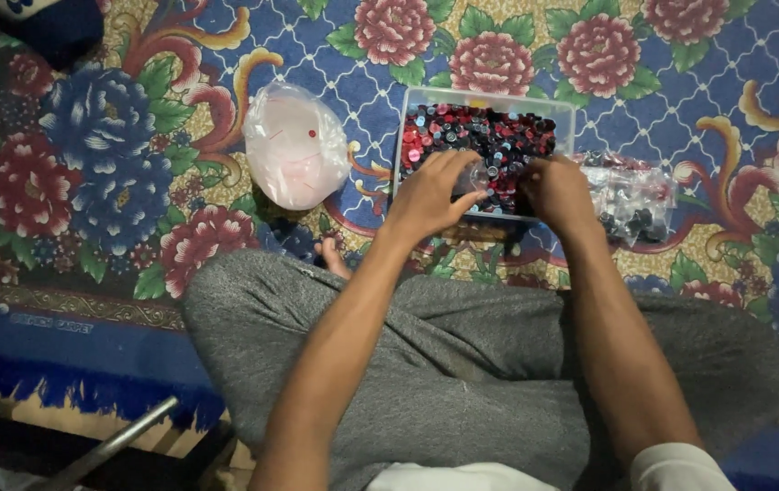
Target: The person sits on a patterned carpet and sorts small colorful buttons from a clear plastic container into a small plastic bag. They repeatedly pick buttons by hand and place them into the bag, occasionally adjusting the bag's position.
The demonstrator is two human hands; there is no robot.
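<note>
A clear rectangular plastic tub point(485, 96) sits on the carpet in front of my crossed legs, filled with several small red, black and bluish round pieces point(499, 136). My left hand point(430, 193) rests on the tub's near edge with fingers curled over the pieces. My right hand point(558, 193) is at the tub's near right corner, fingers bent down into the pieces. What either hand pinches is hidden by the fingers.
A clear plastic bag point(294, 155) with one red piece lies left of the tub. Another clear bag point(630, 195) of dark pieces lies to its right. My grey-trousered legs point(462, 364) fill the foreground on the floral carpet point(99, 173). A metal rod point(112, 444) lies lower left.
</note>
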